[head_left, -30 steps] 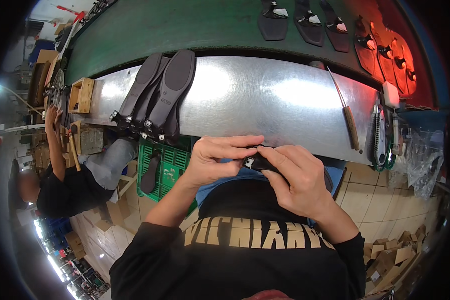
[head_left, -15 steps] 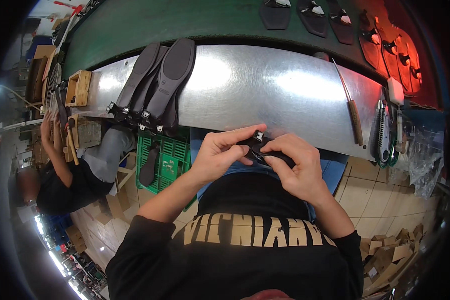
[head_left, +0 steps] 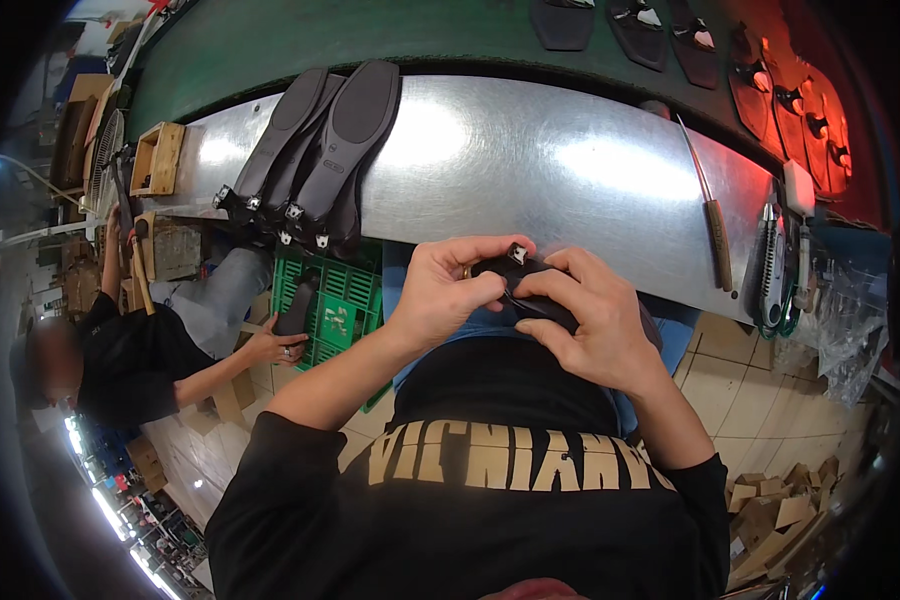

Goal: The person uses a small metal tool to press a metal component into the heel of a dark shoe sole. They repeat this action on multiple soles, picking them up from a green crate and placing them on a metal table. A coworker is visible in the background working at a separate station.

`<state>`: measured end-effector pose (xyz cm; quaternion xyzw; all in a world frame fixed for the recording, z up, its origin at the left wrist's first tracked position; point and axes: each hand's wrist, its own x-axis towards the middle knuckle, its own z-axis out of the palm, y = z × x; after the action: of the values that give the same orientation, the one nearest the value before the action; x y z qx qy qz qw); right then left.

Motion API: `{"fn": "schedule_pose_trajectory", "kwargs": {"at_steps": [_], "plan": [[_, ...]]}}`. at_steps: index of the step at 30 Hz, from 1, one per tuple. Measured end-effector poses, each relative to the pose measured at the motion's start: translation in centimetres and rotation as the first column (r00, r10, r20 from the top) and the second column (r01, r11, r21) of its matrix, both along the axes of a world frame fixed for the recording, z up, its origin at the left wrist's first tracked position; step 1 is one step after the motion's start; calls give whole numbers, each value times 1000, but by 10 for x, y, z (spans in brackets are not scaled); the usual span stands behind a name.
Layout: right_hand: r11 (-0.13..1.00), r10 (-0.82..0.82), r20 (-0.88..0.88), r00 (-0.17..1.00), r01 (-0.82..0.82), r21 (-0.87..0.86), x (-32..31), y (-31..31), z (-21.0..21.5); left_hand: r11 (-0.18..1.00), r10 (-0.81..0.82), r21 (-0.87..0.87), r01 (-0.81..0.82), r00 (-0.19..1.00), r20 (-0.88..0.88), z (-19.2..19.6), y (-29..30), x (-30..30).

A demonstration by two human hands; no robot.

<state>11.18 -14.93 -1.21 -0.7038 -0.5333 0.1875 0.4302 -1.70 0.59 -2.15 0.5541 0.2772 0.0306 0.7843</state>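
Note:
In front of my belly, over the table's near edge, both hands hold a black shoe (head_left: pixel 552 312) with a dark sole. A small shiny silver-white piece (head_left: pixel 518 254) shows at its end. My left hand (head_left: pixel 450 290) grips that end, thumb and fingers bent around it. My right hand (head_left: pixel 592 318) is closed around the body, thumb below and fingers on top. Much of the shoe is hidden by the fingers. To the left, several dark shoes (head_left: pixel 348 125) lie stacked on the metal table (head_left: pixel 490 170), soles up, silver-white pieces toward me.
A wooden-handled awl (head_left: pixel 712 230) and a grey cutter (head_left: pixel 771 265) lie at the right. Beyond runs a green belt (head_left: pixel 370 40) with more shoes. A co-worker's hand (head_left: pixel 275 342) reaches to a dark shoe in the green crate (head_left: pixel 348 300). A wooden box (head_left: pixel 158 160) stands far left.
My right hand's fingers have shifted on the shoe, and my left thumb has moved in along it. The co-worker's arm has come down to the crate. The view has shifted slightly.

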Motion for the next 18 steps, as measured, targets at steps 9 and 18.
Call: {"fn": "schedule_pose_trajectory", "kwargs": {"at_steps": [9, 18], "plan": [[988, -116, 28, 993, 112, 102, -6, 1, -17, 991, 80, -105, -81, 997, -6, 2, 1, 3], [971, -144, 8, 990, 140, 194, -8, 3, -9, 975, 23, -222, -13, 999, 45, 12, 12, -2]]}}
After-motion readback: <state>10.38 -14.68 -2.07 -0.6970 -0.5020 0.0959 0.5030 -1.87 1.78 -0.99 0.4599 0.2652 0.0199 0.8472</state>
